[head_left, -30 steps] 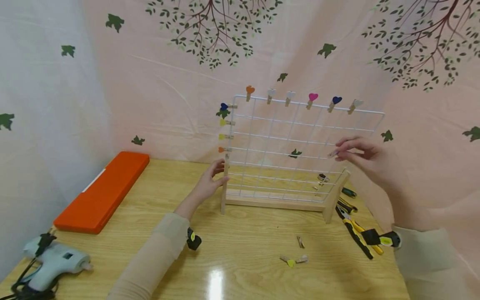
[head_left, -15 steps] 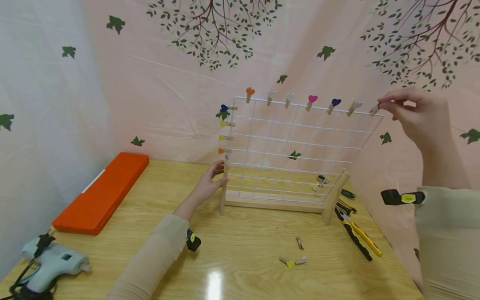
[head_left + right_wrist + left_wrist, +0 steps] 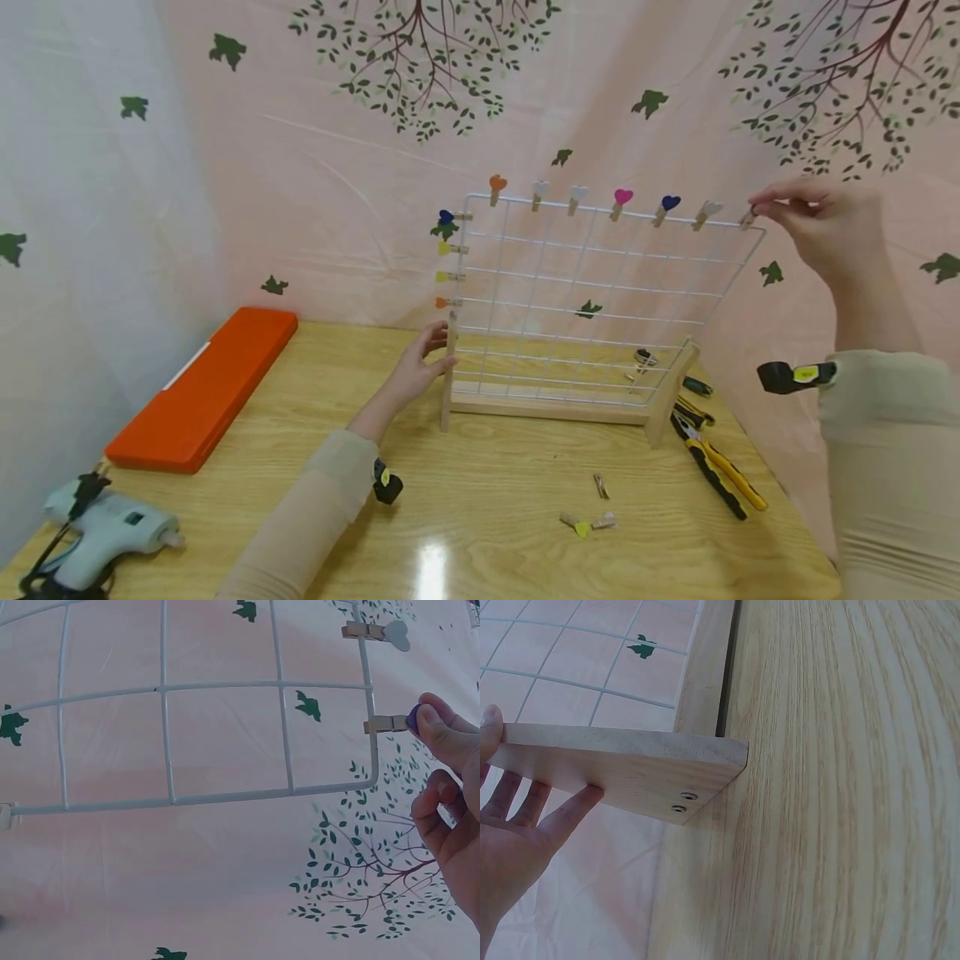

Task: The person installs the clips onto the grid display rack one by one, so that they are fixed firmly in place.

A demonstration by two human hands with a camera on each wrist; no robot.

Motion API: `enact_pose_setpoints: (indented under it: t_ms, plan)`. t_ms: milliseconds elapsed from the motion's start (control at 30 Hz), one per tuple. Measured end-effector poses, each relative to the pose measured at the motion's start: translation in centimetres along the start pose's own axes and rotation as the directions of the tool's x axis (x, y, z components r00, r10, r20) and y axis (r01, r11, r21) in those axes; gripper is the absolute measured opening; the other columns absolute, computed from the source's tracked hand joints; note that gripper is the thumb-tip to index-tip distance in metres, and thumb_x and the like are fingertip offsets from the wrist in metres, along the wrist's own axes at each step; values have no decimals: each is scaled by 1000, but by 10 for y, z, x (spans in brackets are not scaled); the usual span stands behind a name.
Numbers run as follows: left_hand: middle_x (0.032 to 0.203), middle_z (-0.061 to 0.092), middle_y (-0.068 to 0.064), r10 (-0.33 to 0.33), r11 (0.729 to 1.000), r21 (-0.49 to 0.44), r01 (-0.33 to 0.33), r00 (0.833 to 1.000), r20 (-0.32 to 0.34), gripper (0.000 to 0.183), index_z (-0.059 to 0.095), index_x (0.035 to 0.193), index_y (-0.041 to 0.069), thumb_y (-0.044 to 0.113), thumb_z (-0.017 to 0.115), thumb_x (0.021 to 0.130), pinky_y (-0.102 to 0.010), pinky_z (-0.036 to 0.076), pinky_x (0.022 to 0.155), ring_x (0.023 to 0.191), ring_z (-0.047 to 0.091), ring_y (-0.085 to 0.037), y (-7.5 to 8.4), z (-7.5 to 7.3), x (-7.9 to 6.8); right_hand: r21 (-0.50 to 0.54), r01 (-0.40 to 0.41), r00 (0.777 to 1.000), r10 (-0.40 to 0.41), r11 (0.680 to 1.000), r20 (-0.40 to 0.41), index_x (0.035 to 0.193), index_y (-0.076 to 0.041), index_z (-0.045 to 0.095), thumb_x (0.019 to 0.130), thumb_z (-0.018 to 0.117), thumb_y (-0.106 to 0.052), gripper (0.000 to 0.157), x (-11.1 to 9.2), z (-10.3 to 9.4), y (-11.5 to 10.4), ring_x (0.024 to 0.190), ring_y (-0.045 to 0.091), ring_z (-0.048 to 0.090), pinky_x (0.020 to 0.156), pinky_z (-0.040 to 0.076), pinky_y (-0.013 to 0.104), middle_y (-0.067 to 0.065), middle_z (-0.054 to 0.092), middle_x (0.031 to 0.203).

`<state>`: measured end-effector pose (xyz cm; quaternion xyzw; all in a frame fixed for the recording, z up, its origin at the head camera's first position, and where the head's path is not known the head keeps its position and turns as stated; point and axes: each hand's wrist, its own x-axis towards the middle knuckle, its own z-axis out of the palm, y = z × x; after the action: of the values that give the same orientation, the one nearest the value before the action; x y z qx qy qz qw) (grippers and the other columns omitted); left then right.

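Note:
My right hand [image 3: 832,221] pinches the purple heart end of a small wooden clothespin [image 3: 388,724] between thumb and finger. In the right wrist view that clothespin's jaws sit across the outer wire of a white wire grid [image 3: 169,742], near its corner. Beside it, a clothespin with a pale heart [image 3: 367,631] is clipped to the same wire. At the grid's other side my left hand [image 3: 415,364] holds the wooden stand [image 3: 630,769], thumb at the panel's edge and fingers against its outer face. Several heart clothespins line the grid's top and left edges.
Loose clothespins [image 3: 581,527] lie on the table in front of the stand. Pliers [image 3: 723,471] and other tools lie at the right. On the left are an orange case [image 3: 210,392] and a glue gun [image 3: 112,521]. A printed cloth hangs behind.
The right hand has risen from the grid's right side to its top right corner, bringing the clothespin onto the top wire. My left hand stays on the stand.

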<state>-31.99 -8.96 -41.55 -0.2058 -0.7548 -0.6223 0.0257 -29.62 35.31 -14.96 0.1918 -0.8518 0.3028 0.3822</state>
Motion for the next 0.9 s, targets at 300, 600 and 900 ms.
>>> enact_pose_setpoints:
  t_ms: [300, 600, 900]
  plan:
    - [134, 34, -18, -20, 1000, -14, 20, 999, 30, 60, 25, 138, 8, 9, 56, 86, -39, 47, 87, 125, 33, -33, 22, 0, -9, -99, -13, 1000, 16, 995, 25, 92, -2, 68, 83, 62, -13, 16, -3, 3, 3, 69, -2, 45, 56, 34, 7, -28, 55, 82]
    - [134, 34, -18, -10, 1000, -16, 11, 999, 32, 59, 26, 137, 6, 6, 57, 86, -40, 47, 87, 124, 34, -33, 28, 0, -11, -46, -17, 1000, 18, 999, 26, 110, -10, 63, 81, 65, -12, 29, -15, -2, -7, 81, 1, 41, 65, 37, 2, -18, 51, 95]
    - [132, 36, -19, -19, 999, -30, 20, 999, 27, 59, 26, 137, 5, 3, 56, 86, -40, 47, 87, 124, 34, -33, 29, 0, -10, 36, 180, 973, -183, 983, 139, 107, -4, 63, 71, 70, 5, 38, -71, 27, -10, 84, 4, 45, 69, 40, 3, 0, 56, 108]
